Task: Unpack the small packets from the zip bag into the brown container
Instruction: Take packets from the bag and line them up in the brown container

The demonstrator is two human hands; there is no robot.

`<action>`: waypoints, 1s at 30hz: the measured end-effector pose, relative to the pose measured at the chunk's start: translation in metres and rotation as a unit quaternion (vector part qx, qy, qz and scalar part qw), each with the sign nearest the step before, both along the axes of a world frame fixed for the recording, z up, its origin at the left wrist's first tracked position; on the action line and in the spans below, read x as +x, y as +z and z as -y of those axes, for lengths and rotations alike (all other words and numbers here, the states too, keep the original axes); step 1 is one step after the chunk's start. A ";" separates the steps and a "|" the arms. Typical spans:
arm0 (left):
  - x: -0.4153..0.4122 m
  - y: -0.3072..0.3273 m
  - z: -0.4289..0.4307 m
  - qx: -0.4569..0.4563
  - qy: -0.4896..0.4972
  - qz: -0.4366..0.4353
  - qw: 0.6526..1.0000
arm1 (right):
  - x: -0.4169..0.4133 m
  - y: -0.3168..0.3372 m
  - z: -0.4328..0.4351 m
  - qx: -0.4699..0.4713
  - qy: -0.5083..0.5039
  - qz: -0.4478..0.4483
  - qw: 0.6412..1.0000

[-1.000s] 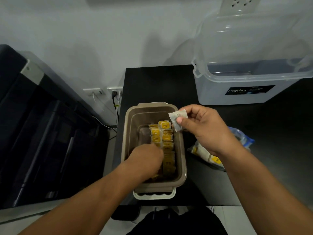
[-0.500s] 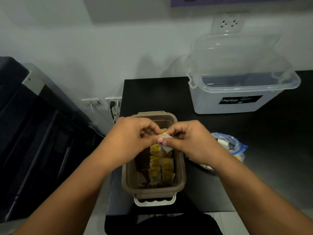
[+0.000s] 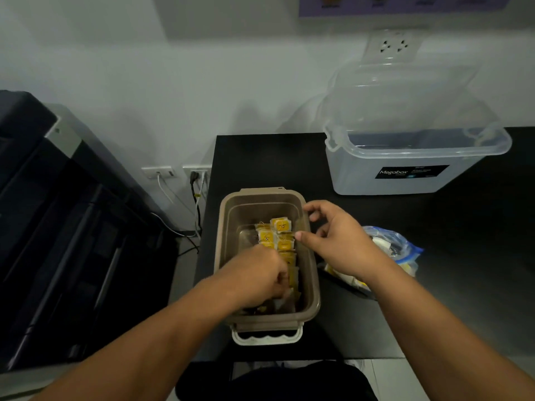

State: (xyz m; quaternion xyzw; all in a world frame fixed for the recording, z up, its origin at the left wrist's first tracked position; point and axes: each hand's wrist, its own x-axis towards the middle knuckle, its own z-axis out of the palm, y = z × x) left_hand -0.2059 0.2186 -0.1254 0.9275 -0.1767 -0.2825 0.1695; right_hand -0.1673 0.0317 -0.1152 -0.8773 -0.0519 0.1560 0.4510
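The brown container (image 3: 226,227) stands on the black table, with several small yellow packets (image 3: 279,225) lined up inside it. My left hand (image 3: 257,276) reaches down into the container's near half. Its fingers are curled round a small pale packet (image 3: 286,295) that is mostly hidden under them. My right hand (image 3: 338,241) hovers over the container's right rim with its fingers loosely spread and nothing in them. The zip bag (image 3: 396,247), clear with a blue strip, lies on the table just right of that hand, and some packets show inside it.
A clear Megabox storage box (image 3: 405,175) with its lid up stands at the back right. The black table (image 3: 260,157) ends just left of the container. Wall sockets with cables (image 3: 197,172) and a dark machine (image 3: 58,227) are at the left.
Both hands were pinching one pale packet above the container. Now the left hand has gone down into the container with it, and the right hand has let go and drawn right.
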 end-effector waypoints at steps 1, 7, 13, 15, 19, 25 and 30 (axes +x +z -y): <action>0.001 -0.004 0.006 0.021 -0.010 0.001 1.000 | 0.000 -0.002 0.000 0.011 -0.011 -0.020 1.000; 0.006 -0.015 0.026 0.107 -0.024 0.017 0.994 | -0.007 -0.008 0.006 0.088 -0.042 -0.091 0.991; 0.004 -0.018 0.029 0.118 -0.060 0.022 0.991 | -0.011 -0.012 0.012 0.109 -0.043 -0.096 0.988; 0.006 -0.016 0.026 0.101 -0.075 0.021 0.992 | -0.011 -0.012 0.013 0.117 -0.046 -0.099 0.987; 0.012 -0.005 0.011 0.024 -0.054 0.026 0.998 | -0.007 -0.015 0.013 0.131 -0.049 -0.098 0.985; 0.019 0.008 -0.013 -0.029 -0.015 -0.076 0.997 | -0.003 -0.016 0.013 0.140 -0.049 -0.111 0.983; 0.014 0.001 -0.005 -0.042 0.024 -0.072 0.996 | -0.002 -0.016 0.012 0.151 -0.051 -0.119 0.980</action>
